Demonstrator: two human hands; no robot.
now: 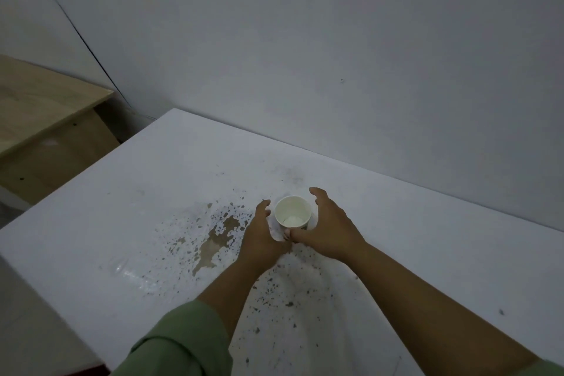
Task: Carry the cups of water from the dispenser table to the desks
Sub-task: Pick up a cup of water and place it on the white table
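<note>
Wooden bench (39, 107): far left, pale wood, set lower and apart from the white one, with a dark gap by the wall between them
White bench (427, 253): fills the middle of the room in front of the person, its far edge against the grey wall (305, 40); the paint is chipped
Worn patch (213, 241): left of the hands, a brownish bare spot with dark flecks scattered round it and trailing toward the near edge
Wet streak (131, 275): near the left edge of the white bench, a shiny smear that looks like water
Green sleeve (183, 342): on the left arm, pushed up so the forearm is bare
Left hand (262, 238): resting low on the white bench just left of the cup, fingers spread and curved toward it, not closed round it; I cannot tell if the fingertips touch the cup wall
Cup (293, 212): a white paper cup standing upright on the white bench between the two hands, a little water showing in the bottom
Right hand (326, 223): just right of the cup, spread wide and arched, fingers curling over the far side, thumb low at the near side by the cup's base; it cups the cup loosely and no firm grip shows
Right forearm (427, 299): bare, running down to the lower right corner
</note>
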